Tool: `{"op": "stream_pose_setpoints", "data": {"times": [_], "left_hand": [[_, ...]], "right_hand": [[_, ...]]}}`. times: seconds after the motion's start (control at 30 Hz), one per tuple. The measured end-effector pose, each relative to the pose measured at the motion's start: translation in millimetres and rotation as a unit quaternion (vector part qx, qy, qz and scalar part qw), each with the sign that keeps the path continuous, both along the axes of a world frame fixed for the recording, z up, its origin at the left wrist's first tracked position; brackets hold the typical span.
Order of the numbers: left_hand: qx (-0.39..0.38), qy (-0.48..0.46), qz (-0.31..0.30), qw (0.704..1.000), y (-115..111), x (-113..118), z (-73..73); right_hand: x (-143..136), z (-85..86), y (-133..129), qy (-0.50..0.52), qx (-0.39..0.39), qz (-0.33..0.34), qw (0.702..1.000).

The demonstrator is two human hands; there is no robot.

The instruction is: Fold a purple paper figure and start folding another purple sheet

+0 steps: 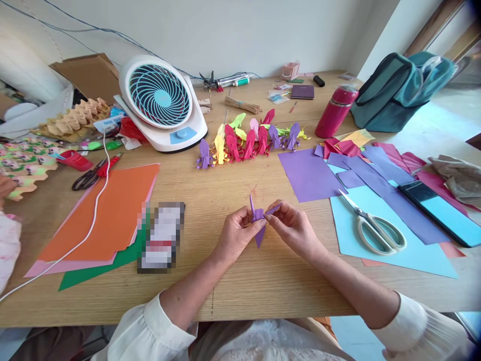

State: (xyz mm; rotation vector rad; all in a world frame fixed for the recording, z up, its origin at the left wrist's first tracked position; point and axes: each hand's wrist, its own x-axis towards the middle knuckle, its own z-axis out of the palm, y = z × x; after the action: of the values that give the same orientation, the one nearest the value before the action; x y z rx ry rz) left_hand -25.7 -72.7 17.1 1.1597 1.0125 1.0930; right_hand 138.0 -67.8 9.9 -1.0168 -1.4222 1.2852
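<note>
The purple fold (pixel 258 215) is between my hands, mid-table, closer to the near edge of the table (pixel 263 291) than the far one. My left hand (pixel 237 225) pinches its middle; my right hand (pixel 295 226) grips the thin strip on its right. Too hard a tug there could tear it, and a heavy left thumb might crush the creases. Toward the far edge stand paper figures (pixel 250 144); the fan (pixel 162 99), if running, might topple them. Toward the right edge, scissors (pixel 364 215) lie on a blue sheet (pixel 347 240); a careless right forearm could catch them.
</note>
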Motion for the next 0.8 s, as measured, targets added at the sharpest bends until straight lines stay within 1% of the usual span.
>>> {"op": "stream_pose_setpoints", "data": {"times": [0.13,0.27,0.33,0.43,0.5,0.63,0.8], "left_hand": [[0.058,0.028,0.040,0.997,-2.1,1.4,-4.6],[0.119,0.078,0.071,0.987,-7.6,2.1,-0.9],[0.125,0.087,0.060,0.986,-9.3,1.1,2.6],[0.123,0.069,0.012,0.990,-8.3,-2.5,7.4],[0.139,0.060,-0.010,0.988,-5.5,-5.7,9.8],[0.183,0.080,-0.003,0.980,1.2,-10.5,12.3],[0.182,0.075,0.010,0.980,4.7,-10.3,10.2]], "right_hand": [[-0.6,0.7,-1.3,-0.005,0.002,-0.003,1.000],[-0.4,4.1,-2.1,0.004,0.006,0.002,1.000],[-0.2,5.9,-2.1,0.021,0.007,0.010,1.000],[-0.3,7.5,-1.7,0.048,0.004,0.013,0.999],[-0.4,7.5,-1.2,0.060,0.001,0.010,0.998],[0.3,5.2,-0.2,0.064,0.003,-0.002,0.998],[2.0,2.9,0.6,0.057,0.007,-0.026,0.998]]}}
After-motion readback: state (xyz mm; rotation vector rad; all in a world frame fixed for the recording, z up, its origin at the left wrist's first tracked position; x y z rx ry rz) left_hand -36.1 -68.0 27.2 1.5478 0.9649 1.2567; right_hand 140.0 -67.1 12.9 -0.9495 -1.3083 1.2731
